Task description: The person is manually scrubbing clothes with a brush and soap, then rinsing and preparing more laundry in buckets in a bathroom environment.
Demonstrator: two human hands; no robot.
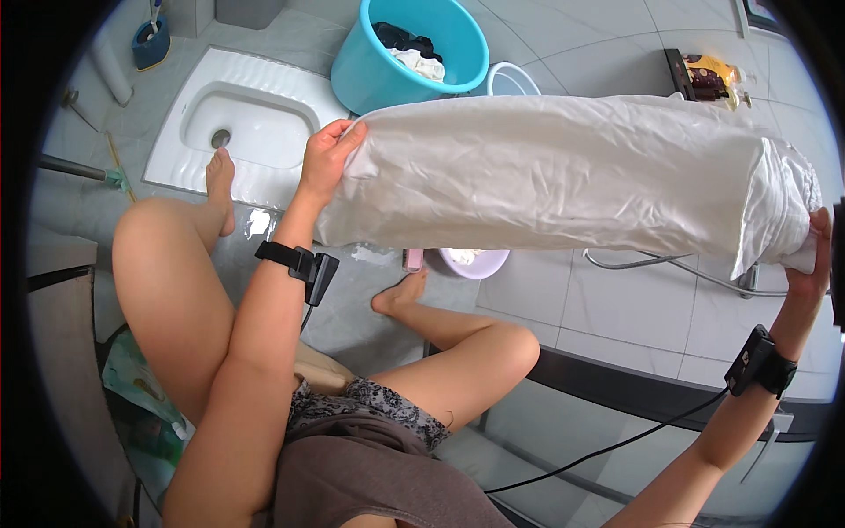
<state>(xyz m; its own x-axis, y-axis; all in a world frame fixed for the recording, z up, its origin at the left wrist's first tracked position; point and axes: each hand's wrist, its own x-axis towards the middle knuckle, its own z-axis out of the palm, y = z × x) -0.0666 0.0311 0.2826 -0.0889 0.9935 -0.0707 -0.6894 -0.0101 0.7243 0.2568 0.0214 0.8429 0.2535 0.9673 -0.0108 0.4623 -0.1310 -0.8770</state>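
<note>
A long white satiny cloth (546, 176) is stretched nearly level across the view, wrinkled along its length. Its left end is pinched by my left hand (327, 160), thumb and fingers closed at the upper corner. At the far right, my right hand (811, 255) grips the other end, where the fabric is gathered into bunched folds. Whether the cloth is a cover or a garment I cannot tell. Behind it stands a turquoise bucket (352, 66) with dark and white fabric inside. A lilac basin (480, 266) holding something white is partly hidden below the cloth.
A white squat toilet (167, 145) is set in the tiled floor at left, my foot at its edge. A pale blue tub (513, 79), bottles (711, 75), a shower hose (647, 261), a pink object (413, 260) and a toilet brush holder (151, 44) are around.
</note>
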